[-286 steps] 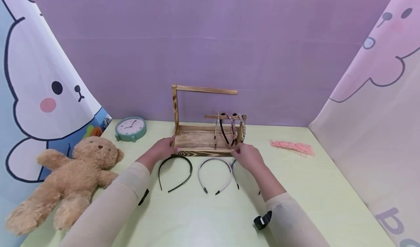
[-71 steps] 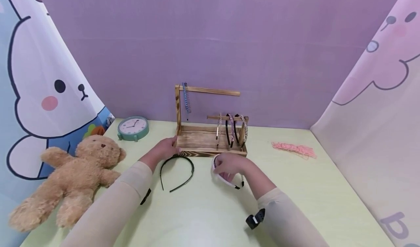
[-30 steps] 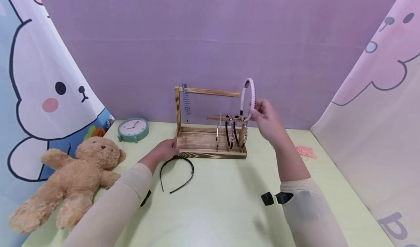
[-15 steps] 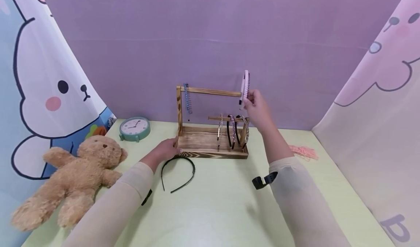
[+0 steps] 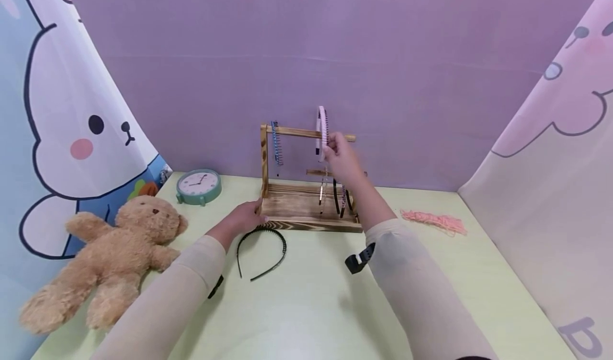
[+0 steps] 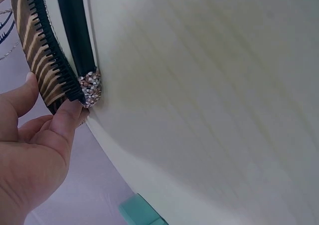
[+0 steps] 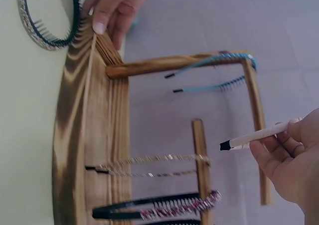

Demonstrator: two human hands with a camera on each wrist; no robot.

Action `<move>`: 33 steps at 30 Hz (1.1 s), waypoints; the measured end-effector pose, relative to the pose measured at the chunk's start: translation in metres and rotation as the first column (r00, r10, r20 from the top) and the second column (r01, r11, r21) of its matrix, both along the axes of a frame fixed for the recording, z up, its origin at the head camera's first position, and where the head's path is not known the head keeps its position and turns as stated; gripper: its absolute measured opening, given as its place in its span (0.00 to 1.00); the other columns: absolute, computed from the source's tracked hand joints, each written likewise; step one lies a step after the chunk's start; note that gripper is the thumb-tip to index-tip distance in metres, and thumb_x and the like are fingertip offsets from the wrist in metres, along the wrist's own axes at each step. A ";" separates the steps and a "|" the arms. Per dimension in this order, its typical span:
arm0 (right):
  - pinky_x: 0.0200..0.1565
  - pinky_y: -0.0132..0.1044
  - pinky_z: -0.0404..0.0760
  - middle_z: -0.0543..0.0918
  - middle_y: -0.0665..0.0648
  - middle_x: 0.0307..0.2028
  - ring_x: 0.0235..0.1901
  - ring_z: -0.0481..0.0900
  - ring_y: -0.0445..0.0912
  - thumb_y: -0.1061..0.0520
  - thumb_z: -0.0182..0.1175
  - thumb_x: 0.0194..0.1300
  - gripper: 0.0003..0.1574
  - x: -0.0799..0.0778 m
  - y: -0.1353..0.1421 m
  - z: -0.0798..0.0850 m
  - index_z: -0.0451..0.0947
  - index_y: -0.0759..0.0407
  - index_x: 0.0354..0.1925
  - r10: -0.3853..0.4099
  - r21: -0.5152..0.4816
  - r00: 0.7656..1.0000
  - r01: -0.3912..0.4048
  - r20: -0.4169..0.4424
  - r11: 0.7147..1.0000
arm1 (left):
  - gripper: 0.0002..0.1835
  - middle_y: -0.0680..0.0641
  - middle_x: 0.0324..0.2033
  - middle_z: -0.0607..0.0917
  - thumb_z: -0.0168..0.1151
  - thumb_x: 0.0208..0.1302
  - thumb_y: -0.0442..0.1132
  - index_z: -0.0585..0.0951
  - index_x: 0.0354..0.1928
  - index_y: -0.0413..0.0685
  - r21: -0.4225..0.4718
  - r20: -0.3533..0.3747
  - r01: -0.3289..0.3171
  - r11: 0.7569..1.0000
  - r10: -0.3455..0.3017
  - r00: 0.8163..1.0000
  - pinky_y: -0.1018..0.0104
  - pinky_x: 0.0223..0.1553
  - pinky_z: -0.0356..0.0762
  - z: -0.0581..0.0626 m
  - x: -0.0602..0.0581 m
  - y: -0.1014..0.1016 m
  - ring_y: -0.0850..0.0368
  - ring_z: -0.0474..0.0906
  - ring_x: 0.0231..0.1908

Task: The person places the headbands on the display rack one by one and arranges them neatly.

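My left hand (image 5: 241,217) grips the left front corner of a wooden headband rack (image 5: 306,225), thumb over the tray's rim. With thumb and fingers my right hand (image 5: 344,160) pinches a pale pink headband (image 5: 323,123), which stands upright around the rack's upper bar, right of its middle. A blue headband (image 5: 276,142) hangs on that bar near the left post. Below, the short lower bar (image 7: 198,140) carries several glittery headbands, including a purple one (image 7: 184,206), partly hidden behind my right hand and wrist in the head view. A black headband (image 5: 283,248) lies before the tray.
A teal clock (image 5: 198,187) stands left of the rack, and a teddy bear (image 5: 119,253) lies at the table's left side. Pink yarn (image 5: 436,220) lies to the right. A purple cloth wall (image 5: 306,46) rises close behind the rack.
The blue headband went from table to upper bar. The pale pink one was lifted off the table, brought to the bar's free right end and slid leftward along it. My left hand stays put.
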State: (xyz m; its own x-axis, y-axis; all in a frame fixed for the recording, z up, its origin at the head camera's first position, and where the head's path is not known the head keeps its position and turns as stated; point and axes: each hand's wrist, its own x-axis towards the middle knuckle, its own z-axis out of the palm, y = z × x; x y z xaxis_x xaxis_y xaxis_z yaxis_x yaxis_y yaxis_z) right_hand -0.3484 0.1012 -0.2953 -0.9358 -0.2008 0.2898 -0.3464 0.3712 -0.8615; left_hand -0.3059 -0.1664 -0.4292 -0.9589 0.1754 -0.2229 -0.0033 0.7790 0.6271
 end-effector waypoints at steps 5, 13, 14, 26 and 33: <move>0.54 0.49 0.81 0.77 0.66 0.50 0.49 0.79 0.59 0.62 0.48 0.75 0.14 -0.005 -0.021 -0.011 0.68 0.61 0.56 0.034 0.011 0.999 -0.034 0.009 0.999 | 0.38 0.34 0.74 0.57 0.53 0.74 0.46 0.47 0.78 0.46 -0.009 -0.006 0.014 1.000 -0.014 1.000 0.40 0.72 0.53 0.000 0.000 0.000 0.34 0.51 0.73; 0.51 0.50 0.82 0.77 0.61 0.47 0.48 0.80 0.58 0.59 0.49 0.76 0.12 -0.012 -0.044 -0.027 0.68 0.60 0.55 0.071 0.010 0.995 -0.072 0.063 0.997 | 0.38 0.35 0.74 0.58 0.53 0.74 0.46 0.48 0.78 0.45 -0.007 -0.019 0.007 1.000 -0.007 1.000 0.41 0.72 0.53 0.001 0.001 0.000 0.35 0.52 0.73; 0.51 0.49 0.82 0.78 0.61 0.48 0.48 0.80 0.58 0.58 0.49 0.76 0.12 -0.012 -0.046 -0.028 0.68 0.60 0.55 0.069 0.020 0.995 -0.070 0.074 0.997 | 0.38 0.35 0.74 0.58 0.53 0.74 0.46 0.48 0.78 0.45 -0.009 -0.019 0.006 1.000 -0.006 1.000 0.41 0.72 0.53 0.001 0.001 0.000 0.35 0.52 0.73; 0.53 0.49 0.81 0.77 0.59 0.48 0.49 0.80 0.56 0.57 0.50 0.76 0.16 -0.012 -0.054 -0.034 0.69 0.60 0.59 0.066 0.054 0.989 -0.074 0.129 0.996 | 0.38 0.34 0.73 0.58 0.53 0.74 0.46 0.48 0.78 0.46 -0.012 -0.015 0.013 1.000 -0.013 1.000 0.41 0.72 0.54 -0.001 -0.001 -0.001 0.34 0.52 0.73; 0.57 0.41 0.78 0.77 0.53 0.55 0.54 0.76 0.46 0.49 0.53 0.74 0.28 -0.008 -0.047 -0.034 0.66 0.54 0.68 0.054 0.100 0.988 -0.068 0.142 0.993 | 0.39 0.34 0.73 0.58 0.53 0.74 0.47 0.48 0.78 0.47 -0.019 -0.004 0.011 1.000 -0.011 1.000 0.40 0.72 0.53 0.001 -0.001 -0.001 0.34 0.52 0.73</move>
